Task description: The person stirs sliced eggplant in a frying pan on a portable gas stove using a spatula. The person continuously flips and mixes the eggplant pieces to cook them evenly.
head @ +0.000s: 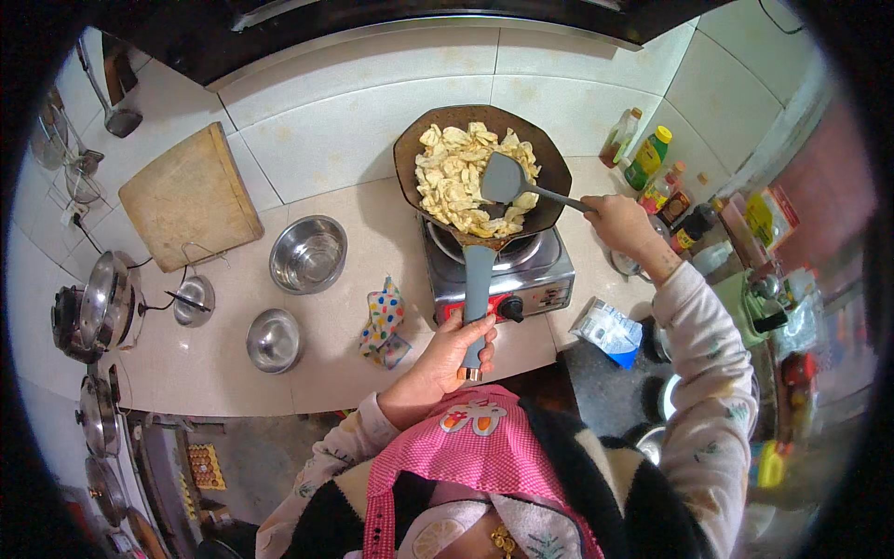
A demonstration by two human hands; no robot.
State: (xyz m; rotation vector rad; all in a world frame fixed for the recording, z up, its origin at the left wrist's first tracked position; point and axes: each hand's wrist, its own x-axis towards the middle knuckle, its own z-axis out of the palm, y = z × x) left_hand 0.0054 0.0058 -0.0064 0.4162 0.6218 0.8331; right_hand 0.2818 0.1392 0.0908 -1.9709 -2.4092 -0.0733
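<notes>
My left hand (457,351) is wrapped around the grey handle (478,283) of a dark, many-sided wok (552,150). The wok stands tilted over a single-burner metal stove (454,269) with a black knob. Pale yellow, sliced pieces of food (447,171) fill much of its inside. With my right hand (624,222) I grip the thin handle of a grey spatula (503,178). Its broad blade rests over the food on the right half of the wok.
Two steel bowls (308,254) (274,341) and a polka-dot cloth (383,321) lie left of the stove. A wooden cutting board (188,195) leans on the tiled wall. Condiment bottles (648,157) line the right side, with a blue-and-white packet (609,332) nearer me.
</notes>
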